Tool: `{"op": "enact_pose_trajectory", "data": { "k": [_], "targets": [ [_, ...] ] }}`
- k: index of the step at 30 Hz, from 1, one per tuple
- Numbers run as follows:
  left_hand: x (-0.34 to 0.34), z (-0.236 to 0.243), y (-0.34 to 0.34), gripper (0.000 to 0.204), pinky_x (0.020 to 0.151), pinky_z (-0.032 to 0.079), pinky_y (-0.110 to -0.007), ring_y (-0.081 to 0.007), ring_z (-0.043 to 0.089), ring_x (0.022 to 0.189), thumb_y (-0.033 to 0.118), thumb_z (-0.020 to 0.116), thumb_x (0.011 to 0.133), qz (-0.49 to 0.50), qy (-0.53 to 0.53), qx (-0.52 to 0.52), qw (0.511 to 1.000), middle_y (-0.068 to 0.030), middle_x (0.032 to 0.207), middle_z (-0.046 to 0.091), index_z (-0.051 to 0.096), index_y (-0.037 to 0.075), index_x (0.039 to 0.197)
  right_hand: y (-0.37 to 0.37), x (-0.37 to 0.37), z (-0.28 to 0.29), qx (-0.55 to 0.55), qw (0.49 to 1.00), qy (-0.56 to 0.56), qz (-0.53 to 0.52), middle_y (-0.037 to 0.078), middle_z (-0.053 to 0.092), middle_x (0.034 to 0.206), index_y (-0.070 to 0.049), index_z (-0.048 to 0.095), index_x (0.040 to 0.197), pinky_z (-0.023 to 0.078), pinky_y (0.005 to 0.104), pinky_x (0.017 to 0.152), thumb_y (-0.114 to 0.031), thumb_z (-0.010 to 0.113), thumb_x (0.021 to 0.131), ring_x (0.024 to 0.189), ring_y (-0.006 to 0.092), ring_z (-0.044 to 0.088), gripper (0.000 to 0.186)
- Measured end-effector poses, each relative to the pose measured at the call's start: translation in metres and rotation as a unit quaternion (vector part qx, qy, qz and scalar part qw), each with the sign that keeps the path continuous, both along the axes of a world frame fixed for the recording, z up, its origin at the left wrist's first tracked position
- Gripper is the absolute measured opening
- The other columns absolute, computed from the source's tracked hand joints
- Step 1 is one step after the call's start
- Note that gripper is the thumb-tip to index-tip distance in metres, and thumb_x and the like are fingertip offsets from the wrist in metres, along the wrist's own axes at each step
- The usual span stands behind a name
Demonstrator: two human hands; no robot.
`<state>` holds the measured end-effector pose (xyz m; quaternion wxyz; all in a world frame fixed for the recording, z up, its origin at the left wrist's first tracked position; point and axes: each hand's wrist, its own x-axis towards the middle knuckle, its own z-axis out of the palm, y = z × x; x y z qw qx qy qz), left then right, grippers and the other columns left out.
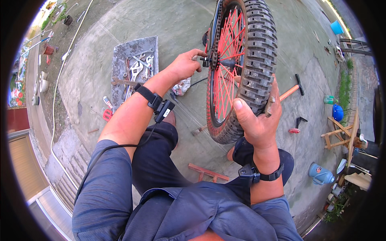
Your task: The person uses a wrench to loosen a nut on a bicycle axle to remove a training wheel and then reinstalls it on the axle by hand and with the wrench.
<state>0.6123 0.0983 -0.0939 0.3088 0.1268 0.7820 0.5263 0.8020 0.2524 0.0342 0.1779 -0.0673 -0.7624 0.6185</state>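
A bicycle wheel (260, 60) with a knobby black tyre and red spokes stands upright in front of me. My right hand (259, 124) grips its lower right side, thumb on the tread. A worn grey-brown flat piece (268, 107) shows beside that palm; whether I hold it cannot be told. My left hand (187, 66) is at the left end of the axle (205, 61), fingers curled and index finger reaching to it. Something small and grey shows between those fingers, too small to name. The chain (216, 52) runs beside the hub.
A grey tray (116, 60) of wrenches and other tools lies to the left. On the concrete floor are an orange-handled hammer (289, 93), a red pedal (107, 115), a brush (198, 131) and a red-brown frame (208, 172). A blue jug (320, 174) stands at right.
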Motion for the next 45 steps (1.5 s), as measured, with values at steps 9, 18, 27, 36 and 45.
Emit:
{"op": "enact_pose_trajectory", "data": {
  "k": [9, 18, 27, 36, 45],
  "targets": [
    [-0.005, -0.013, -0.005, 0.039, 0.071, 0.050, -0.031, -0.0179, 0.063, 0.075, 0.004, 0.053, 0.077, -0.089, 0.068, -0.099, 0.989, -0.0117, 0.083, 0.069, 0.065, 0.006, 0.114, -0.003, -0.001, 0.003, 0.021, 1.000, 0.015, 0.002, 0.010, 0.065, 0.110, 0.003, 0.047, 0.128, 0.048, 0.0269, 0.083, -0.022, 0.073, 0.078, 0.089, 0.0113, 0.060, 0.061],
    [0.005, 0.038, -0.017, 0.031, 0.062, 0.048, -0.026, -0.0121, 0.058, 0.065, 0.010, 0.048, 0.089, 0.081, 0.000, 0.041, 0.996, -0.0086, 0.083, 0.067, 0.060, -0.001, 0.116, 0.002, 0.002, -0.001, 0.014, 0.999, 0.037, 0.014, 0.007, 0.063, 0.105, 0.002, 0.050, 0.123, 0.048, 0.0278, 0.083, -0.017, 0.072, 0.079, 0.091, 0.0125, 0.060, 0.053],
    [0.074, 0.071, -0.060, 0.028, 0.074, 0.049, -0.029, -0.0146, 0.062, 0.084, 0.020, 0.047, 0.099, 0.138, 0.098, 0.087, 0.982, -0.0072, 0.091, 0.065, 0.060, 0.000, 0.113, 0.006, 0.005, 0.002, 0.066, 0.997, 0.014, -0.047, 0.018, 0.065, 0.112, 0.006, 0.046, 0.135, 0.049, 0.0339, 0.088, -0.041, 0.080, 0.075, 0.103, 0.0246, 0.065, 0.084],
    [0.158, 0.084, -0.078, 0.029, 0.074, 0.049, -0.029, -0.0139, 0.060, 0.080, 0.022, 0.046, 0.100, 0.162, 0.090, 0.073, 0.980, -0.0082, 0.086, 0.066, 0.061, -0.002, 0.107, 0.015, 0.024, -0.020, 0.116, 0.990, -0.026, -0.079, 0.021, 0.065, 0.114, 0.004, 0.050, 0.133, 0.049, 0.0366, 0.089, -0.044, 0.078, 0.076, 0.103, 0.0309, 0.065, 0.080],
    [0.236, 0.094, -0.056, 0.016, 0.067, 0.050, -0.038, -0.0296, 0.062, 0.074, 0.019, 0.056, 0.095, 0.058, 0.371, -0.022, 0.927, -0.0113, 0.084, 0.062, 0.061, 0.004, 0.098, 0.029, 0.104, -0.045, 0.062, 0.988, -0.110, -0.085, 0.012, 0.066, 0.088, 0.004, 0.059, 0.119, 0.049, 0.0311, 0.078, -0.036, 0.071, 0.086, 0.081, 0.0172, 0.061, 0.053]
  ]
}}
